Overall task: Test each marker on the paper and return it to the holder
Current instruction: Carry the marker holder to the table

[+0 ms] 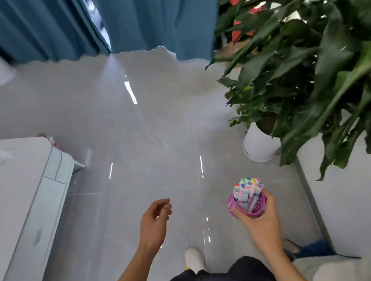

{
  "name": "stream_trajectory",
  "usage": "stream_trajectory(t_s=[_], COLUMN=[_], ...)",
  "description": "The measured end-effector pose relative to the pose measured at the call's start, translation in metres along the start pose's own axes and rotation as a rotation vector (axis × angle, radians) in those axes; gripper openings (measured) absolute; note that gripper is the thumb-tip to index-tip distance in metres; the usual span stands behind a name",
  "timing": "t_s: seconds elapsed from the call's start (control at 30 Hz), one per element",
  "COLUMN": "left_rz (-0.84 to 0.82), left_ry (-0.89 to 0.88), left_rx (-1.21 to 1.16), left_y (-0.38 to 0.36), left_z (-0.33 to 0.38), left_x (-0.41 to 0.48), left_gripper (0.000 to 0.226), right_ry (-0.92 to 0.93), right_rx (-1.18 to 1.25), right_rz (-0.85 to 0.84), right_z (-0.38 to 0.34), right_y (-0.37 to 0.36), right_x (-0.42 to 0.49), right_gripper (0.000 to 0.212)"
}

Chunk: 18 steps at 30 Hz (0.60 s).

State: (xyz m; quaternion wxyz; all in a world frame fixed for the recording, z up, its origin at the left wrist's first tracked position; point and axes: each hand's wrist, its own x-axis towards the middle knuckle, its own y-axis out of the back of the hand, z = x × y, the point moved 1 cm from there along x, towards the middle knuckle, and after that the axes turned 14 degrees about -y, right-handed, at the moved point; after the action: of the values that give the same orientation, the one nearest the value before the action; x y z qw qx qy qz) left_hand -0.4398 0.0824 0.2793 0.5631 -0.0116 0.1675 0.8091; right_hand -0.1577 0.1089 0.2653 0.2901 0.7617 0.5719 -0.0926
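My right hand [260, 219] grips a pink holder [233, 205] from below and the side, low on the right and above the floor. Several white markers [248, 187] with coloured caps stand upright in it. My left hand [156, 219] hangs in the air at centre bottom with loosely curled fingers and holds nothing. No paper is in view.
I stand on a grey tiled floor [135, 133]. A white table [13, 187] fills the left side. A large green plant [320, 63] in a white pot [259, 147] stands to the right, beside a white surface [350, 194]. Teal curtains [148, 19] hang at the back.
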Motion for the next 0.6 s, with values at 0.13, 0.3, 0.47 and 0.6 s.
stream_trajectory(t_s=[0.13, 0.3, 0.47, 0.6], left_rz=[0.063, 0.12, 0.196, 0.252], left_ry=[0.042, 0.066, 0.077, 0.114], left_rx=[-0.036, -0.066, -0.088, -0.102], left_y=[0.018, 0.031, 0.041, 0.039], left_z=[-0.001, 0.0, 0.006, 0.009], left_x=[0.022, 0.056, 0.112, 0.153], left_gripper=[0.017, 0.017, 0.016, 0.015], right_ry=[0.017, 0.05, 0.082, 0.096], right_rx=[-0.017, -0.06, -0.097, -0.115], right_rz=[-0.052, -0.133, -0.205, -0.255], right_z=[-0.019, -0.049, -0.091, -0.128], right_y=[-0.037, -0.077, -0.118, -0.151], right_x=[0.01, 0.035, 0.075, 0.118], right_gripper=[0.088, 0.085, 0.083, 0.079])
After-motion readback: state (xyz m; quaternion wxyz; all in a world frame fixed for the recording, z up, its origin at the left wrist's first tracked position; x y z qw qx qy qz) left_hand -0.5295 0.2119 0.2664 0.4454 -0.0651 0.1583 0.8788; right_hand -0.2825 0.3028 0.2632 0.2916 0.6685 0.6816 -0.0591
